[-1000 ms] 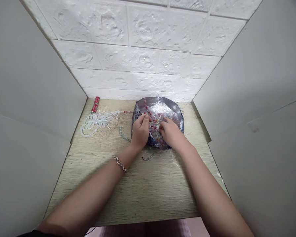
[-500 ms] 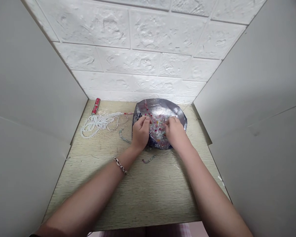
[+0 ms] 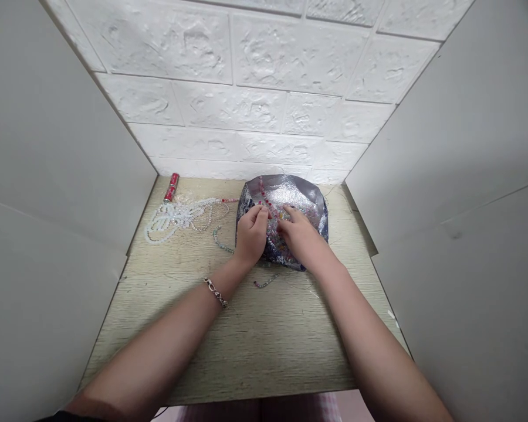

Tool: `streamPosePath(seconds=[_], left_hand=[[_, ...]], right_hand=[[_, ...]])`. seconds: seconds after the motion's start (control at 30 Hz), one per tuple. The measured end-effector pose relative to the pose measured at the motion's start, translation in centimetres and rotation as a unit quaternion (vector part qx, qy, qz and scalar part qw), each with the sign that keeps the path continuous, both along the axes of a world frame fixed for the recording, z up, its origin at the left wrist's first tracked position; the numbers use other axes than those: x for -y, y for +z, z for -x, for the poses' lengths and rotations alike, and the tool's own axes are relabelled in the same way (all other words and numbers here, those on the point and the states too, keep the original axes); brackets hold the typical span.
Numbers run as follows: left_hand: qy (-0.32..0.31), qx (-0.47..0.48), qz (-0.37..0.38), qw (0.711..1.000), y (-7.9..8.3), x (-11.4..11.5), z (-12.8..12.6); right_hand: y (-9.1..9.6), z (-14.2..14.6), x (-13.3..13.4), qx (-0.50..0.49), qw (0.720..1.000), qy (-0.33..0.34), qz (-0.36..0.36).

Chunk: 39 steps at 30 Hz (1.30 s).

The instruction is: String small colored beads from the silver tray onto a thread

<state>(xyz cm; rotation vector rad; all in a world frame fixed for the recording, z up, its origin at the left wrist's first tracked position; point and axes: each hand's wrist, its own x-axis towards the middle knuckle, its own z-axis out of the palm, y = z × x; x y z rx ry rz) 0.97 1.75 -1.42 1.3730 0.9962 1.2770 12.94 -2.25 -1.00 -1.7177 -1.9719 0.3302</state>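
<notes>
A silver-lined bag (image 3: pixel 288 190) lies open on the table, holding many small loose beads (image 3: pixel 273 237) in red, pink, yellow and clear. My left hand (image 3: pixel 252 234) is closed in a pinch over the bag's left side; whatever sits between thumb and forefinger is too small to make out. A strand of red and pink beads (image 3: pixel 263 187) runs down the lining towards those fingertips. Over the beads, my right hand (image 3: pixel 305 240) has its forefinger stretched out and thumb apart, its fingertips at the beads. Its other fingers are partly hidden.
White bead strands (image 3: pixel 171 220) lie left of the bag, beside a red cylinder (image 3: pixel 172 187). Short green-blue strands (image 3: pixel 221 243) rest near the bag, one in front (image 3: pixel 266 282). Grey panels (image 3: pixel 457 193) flank the table (image 3: pixel 264 346); a white brick-pattern wall (image 3: pixel 259 111) stands behind.
My right hand has moved left, closer to my left hand, and its forefinger has straightened from a pinch. The bag's right side has shifted inward. My left hand stays almost still.
</notes>
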Motion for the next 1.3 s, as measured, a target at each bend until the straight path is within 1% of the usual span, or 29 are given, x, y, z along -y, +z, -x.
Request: streamPosePath(seconds=[0.17,0.3,0.37,0.47,0.57,0.67,0.73,0.83,0.9,0.97,1.13,1.3], left_hand=[[-0.006,0.005,0.006,1.000,0.1,0.1,-0.1],[-0.009,0.009,0.016,1.000,0.2,0.2,-0.2],[-0.016,0.006,0.013,1.000,0.2,0.3,-0.3],[-0.044,-0.009,-0.003,0.999,0.1,0.3,-0.3],[-0.091,-0.021,-0.006,0.996,-0.1,0.3,0.0],[-0.128,-0.014,0.019,0.991,-0.3,0.3,0.3],[-0.135,-0.010,0.042,0.990,-0.4,0.3,0.4],[-0.110,-0.004,0.054,0.992,-0.1,0.3,0.2],[-0.086,0.002,0.049,0.995,0.1,0.3,0.0],[-0.076,0.000,0.042,0.996,0.3,0.3,-0.1],[-0.094,-0.028,0.007,0.995,0.3,0.3,-0.3],[-0.101,-0.040,-0.033,0.993,0.0,0.2,-0.2]], right_hand=[[-0.1,0.1,-0.1,0.038,0.999,0.002,0.010],[-0.6,0.3,-0.2,0.035,0.999,0.005,0.013],[-0.7,0.4,-0.3,0.021,1.000,0.002,0.003],[-0.2,0.4,-0.4,-0.031,0.998,-0.022,-0.041],[0.4,0.3,-0.5,-0.095,0.990,-0.056,-0.085],[0.6,0.0,-0.7,-0.166,0.978,-0.086,-0.097],[0.4,-0.2,-0.9,-0.220,0.967,-0.093,-0.088],[0.3,-0.3,-1.1,-0.323,0.941,-0.086,-0.049],[0.4,-0.2,-1.1,-0.399,0.914,-0.079,-0.017],[0.7,-0.1,-1.1,-0.461,0.884,-0.078,0.007],[1.1,0.3,-0.9,-0.571,0.817,-0.069,0.037],[1.0,0.6,-0.9,-0.654,0.752,-0.069,0.054]])
